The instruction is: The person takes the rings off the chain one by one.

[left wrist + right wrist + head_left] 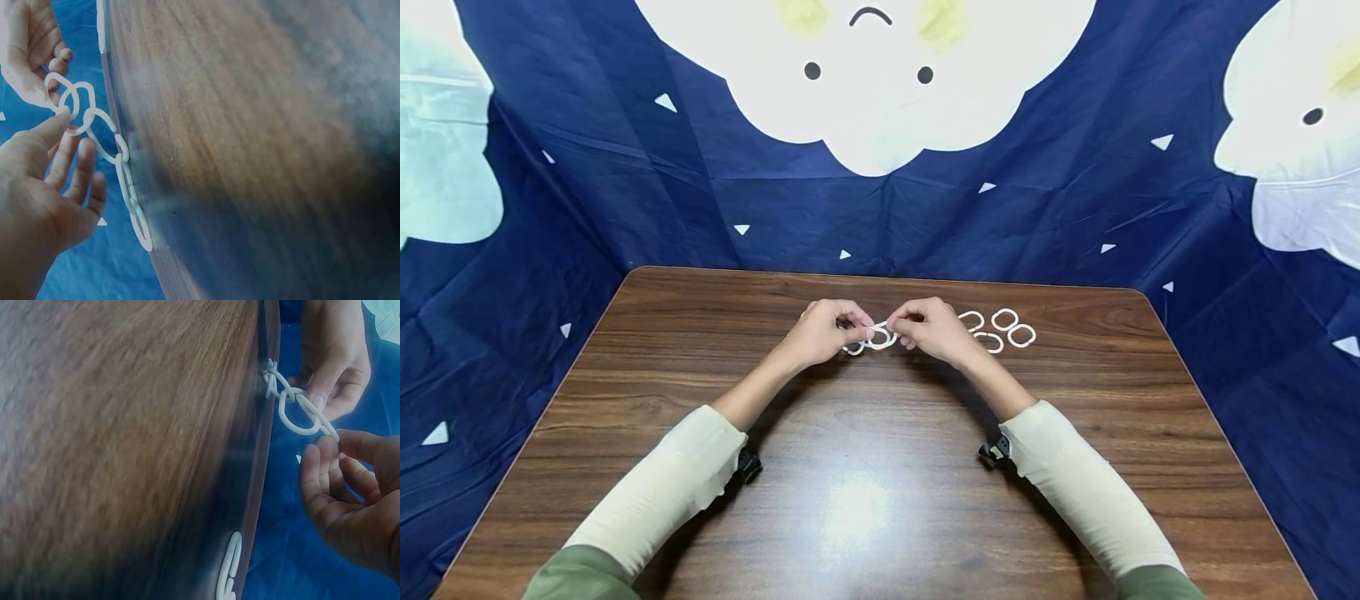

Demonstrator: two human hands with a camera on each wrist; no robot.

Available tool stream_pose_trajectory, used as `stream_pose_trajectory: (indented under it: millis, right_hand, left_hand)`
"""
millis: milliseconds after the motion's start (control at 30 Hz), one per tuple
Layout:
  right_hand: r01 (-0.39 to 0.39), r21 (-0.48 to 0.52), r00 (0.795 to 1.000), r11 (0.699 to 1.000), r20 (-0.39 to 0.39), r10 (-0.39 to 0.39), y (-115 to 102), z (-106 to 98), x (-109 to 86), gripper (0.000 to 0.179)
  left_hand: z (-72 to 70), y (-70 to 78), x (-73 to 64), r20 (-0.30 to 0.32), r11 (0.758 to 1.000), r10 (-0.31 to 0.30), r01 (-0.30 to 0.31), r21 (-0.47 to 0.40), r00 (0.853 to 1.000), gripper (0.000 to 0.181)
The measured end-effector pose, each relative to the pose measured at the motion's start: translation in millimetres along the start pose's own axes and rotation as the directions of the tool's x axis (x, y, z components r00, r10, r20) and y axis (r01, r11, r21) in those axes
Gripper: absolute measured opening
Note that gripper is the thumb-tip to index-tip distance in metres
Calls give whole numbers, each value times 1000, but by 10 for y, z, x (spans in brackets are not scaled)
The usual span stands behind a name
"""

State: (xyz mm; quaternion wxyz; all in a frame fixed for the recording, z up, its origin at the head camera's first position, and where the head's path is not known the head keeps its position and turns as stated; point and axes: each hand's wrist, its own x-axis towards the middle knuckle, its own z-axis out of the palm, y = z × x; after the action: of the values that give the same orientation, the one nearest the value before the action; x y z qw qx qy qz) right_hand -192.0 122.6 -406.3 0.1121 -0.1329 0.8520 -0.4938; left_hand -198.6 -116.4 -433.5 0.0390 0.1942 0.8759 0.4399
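Note:
Above the far part of the table, my left hand (831,332) and right hand (931,327) face each other. My left thumb and fingertips pinch a white oval chain link (93,95) hooked into a short chain. From the left hand the chain (119,176) hangs down onto the tabletop, its links threaded through one another. My right hand pinches the end of another white link (329,427), which overlaps the left hand's link in the wrist views. Part of the chain (853,352) is hidden behind the left fingers in the head view.
Several loose white links (1022,346) lie on the wooden table (865,433) just right of my right hand. A blue cloth (880,225) printed with white clouds hangs behind the table and at both sides.

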Motion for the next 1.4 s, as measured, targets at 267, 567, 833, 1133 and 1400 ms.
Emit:
stream_pose_trajectory:
  millis: [267, 567, 833, 1133, 1400]
  right_hand:
    - [-13, -19, 1000, 1000, 3, 13, -19, 48, 4, 17]
    - [-1, -59, 1000, 998, 4, 2, -60, 67, 5, 18]
    - [3, -78, 1000, 997, 8, -2, -63, 75, 17, 19]
    - [45, -115, 999, 992, 25, -42, -49, 45, 2, 21]
    - [44, -122, 999, 992, 28, -41, 12, -48, -27, 20]
  left_hand:
    - [13, 7, -12, 4, 999, 46, -45, -26, 999, 10]
    - [16, 26, -16, 10, 997, 72, -72, 20, 997, 11]
    - [20, 26, -22, 8, 995, 86, -87, 41, 996, 7]
    - [20, 17, -21, 5, 996, 79, -79, 29, 997, 6]
    - [-10, 10, -11, -13, 998, 52, -52, -24, 999, 6]
